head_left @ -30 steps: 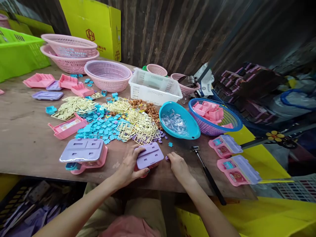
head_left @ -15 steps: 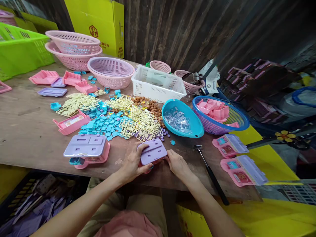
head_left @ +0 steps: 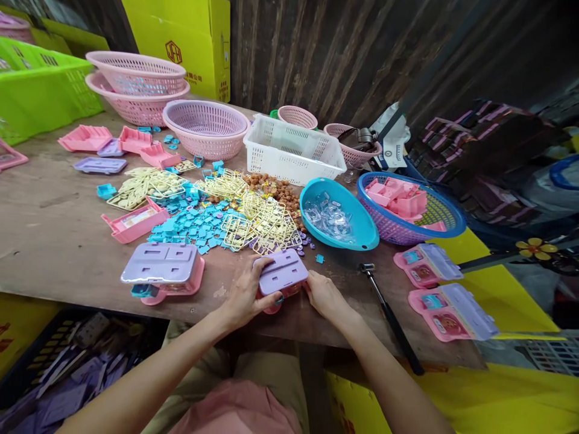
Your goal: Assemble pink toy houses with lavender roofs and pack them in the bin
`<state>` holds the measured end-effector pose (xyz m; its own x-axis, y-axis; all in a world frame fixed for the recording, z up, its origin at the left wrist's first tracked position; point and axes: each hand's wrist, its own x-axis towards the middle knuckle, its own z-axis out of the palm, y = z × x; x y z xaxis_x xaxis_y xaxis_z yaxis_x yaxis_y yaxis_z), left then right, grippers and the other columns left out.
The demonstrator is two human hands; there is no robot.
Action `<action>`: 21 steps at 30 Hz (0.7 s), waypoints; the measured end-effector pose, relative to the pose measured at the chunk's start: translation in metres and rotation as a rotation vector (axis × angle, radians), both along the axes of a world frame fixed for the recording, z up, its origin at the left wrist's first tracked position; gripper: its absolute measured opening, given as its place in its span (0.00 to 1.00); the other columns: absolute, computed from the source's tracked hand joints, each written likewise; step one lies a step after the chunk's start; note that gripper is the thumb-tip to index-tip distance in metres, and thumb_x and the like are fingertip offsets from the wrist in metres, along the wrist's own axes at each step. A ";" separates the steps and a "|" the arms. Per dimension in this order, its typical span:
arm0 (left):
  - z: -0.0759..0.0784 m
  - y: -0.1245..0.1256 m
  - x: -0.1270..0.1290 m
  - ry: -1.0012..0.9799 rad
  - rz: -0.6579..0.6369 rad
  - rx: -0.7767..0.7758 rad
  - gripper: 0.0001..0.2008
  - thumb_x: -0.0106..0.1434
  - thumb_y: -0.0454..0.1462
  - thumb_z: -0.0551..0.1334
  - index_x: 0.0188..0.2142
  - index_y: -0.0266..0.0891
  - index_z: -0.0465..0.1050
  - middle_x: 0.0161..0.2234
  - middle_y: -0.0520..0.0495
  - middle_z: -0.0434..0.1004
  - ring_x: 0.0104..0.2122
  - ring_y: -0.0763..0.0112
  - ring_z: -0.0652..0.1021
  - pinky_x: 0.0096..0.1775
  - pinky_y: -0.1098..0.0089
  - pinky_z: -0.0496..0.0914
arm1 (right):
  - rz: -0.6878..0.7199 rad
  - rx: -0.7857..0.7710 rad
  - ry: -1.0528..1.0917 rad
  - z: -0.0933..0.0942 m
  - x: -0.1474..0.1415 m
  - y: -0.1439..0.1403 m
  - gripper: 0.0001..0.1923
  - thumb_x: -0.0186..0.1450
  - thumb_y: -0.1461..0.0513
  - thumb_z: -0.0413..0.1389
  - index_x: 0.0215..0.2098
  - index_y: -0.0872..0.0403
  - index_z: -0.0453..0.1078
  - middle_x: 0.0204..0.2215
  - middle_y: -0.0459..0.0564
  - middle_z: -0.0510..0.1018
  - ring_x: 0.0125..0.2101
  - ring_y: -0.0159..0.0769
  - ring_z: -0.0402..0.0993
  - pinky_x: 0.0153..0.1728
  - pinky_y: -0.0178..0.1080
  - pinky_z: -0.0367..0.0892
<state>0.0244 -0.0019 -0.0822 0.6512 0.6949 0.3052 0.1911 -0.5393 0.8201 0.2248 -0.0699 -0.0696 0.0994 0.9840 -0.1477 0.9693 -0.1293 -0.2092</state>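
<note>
A small toy case with a purple lid (head_left: pixel 284 272) and pink base lies near the front edge of the wooden table (head_left: pixel 54 241). My left hand (head_left: pixel 246 295) grips its left side, thumb on the lid. My right hand (head_left: pixel 324 297) presses against its right end. Behind it lie yellow plastic sprues (head_left: pixel 262 226) and a spread of small teal pieces (head_left: pixel 190 226). A second purple-lidded case (head_left: pixel 163 271) rests to the left.
A teal bowl of clear parts (head_left: pixel 339 220), a blue basket of pink parts (head_left: pixel 409 208), a white basket (head_left: pixel 294 150) and pink baskets (head_left: pixel 205 126) stand behind. Two open pink cases (head_left: pixel 446 301) lie at right beside a black-handled tool (head_left: pixel 391 316). A green crate (head_left: pixel 40 90) sits far left.
My right hand has moved from the table beside the case onto its right end. The view has shifted slightly; the case stays in the same place under my left hand.
</note>
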 end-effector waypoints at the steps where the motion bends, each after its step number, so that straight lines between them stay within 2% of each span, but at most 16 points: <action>1: 0.000 0.001 0.001 -0.003 0.014 -0.012 0.25 0.59 0.43 0.58 0.53 0.39 0.53 0.49 0.41 0.59 0.50 0.59 0.65 0.51 0.58 0.63 | -0.011 0.021 0.005 0.001 0.000 0.000 0.08 0.63 0.69 0.48 0.33 0.54 0.68 0.31 0.49 0.75 0.31 0.34 0.72 0.31 0.32 0.59; 4: -0.001 0.005 0.004 -0.021 0.084 -0.047 0.24 0.60 0.43 0.57 0.53 0.39 0.55 0.48 0.42 0.59 0.49 0.59 0.66 0.50 0.58 0.63 | -0.083 0.107 -0.007 0.008 -0.008 -0.009 0.09 0.64 0.67 0.48 0.27 0.54 0.66 0.27 0.50 0.74 0.29 0.34 0.70 0.30 0.33 0.59; 6: -0.002 0.007 0.007 -0.042 0.138 -0.071 0.22 0.60 0.44 0.56 0.52 0.39 0.57 0.46 0.43 0.60 0.47 0.60 0.67 0.49 0.58 0.64 | -0.115 0.218 0.006 0.015 -0.022 -0.019 0.12 0.66 0.65 0.45 0.27 0.53 0.65 0.25 0.49 0.73 0.27 0.33 0.69 0.30 0.33 0.60; 11: 0.000 0.011 0.015 -0.085 0.230 -0.148 0.21 0.60 0.45 0.55 0.50 0.38 0.60 0.44 0.43 0.62 0.46 0.60 0.68 0.48 0.58 0.64 | 0.076 0.666 0.231 0.023 -0.065 -0.031 0.11 0.65 0.66 0.46 0.26 0.54 0.64 0.21 0.45 0.69 0.22 0.29 0.66 0.26 0.31 0.59; 14: 0.001 0.012 0.017 -0.088 0.238 -0.164 0.21 0.60 0.46 0.55 0.50 0.38 0.61 0.44 0.43 0.63 0.46 0.60 0.68 0.48 0.58 0.64 | 0.085 0.714 0.237 0.023 -0.075 -0.026 0.12 0.64 0.68 0.47 0.24 0.54 0.64 0.20 0.45 0.69 0.22 0.30 0.66 0.27 0.32 0.59; 21: -0.001 0.012 0.016 -0.082 0.244 -0.162 0.21 0.60 0.45 0.56 0.51 0.40 0.61 0.44 0.44 0.63 0.46 0.61 0.69 0.47 0.59 0.65 | 0.053 0.713 0.226 0.023 -0.073 -0.021 0.11 0.64 0.68 0.47 0.24 0.54 0.64 0.19 0.44 0.68 0.21 0.29 0.65 0.26 0.31 0.58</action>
<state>0.0404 0.0096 -0.0835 0.4366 0.8717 0.2227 0.2284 -0.3468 0.9097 0.1518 -0.0907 -0.0467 0.0919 0.8513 0.5165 0.8941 0.1578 -0.4192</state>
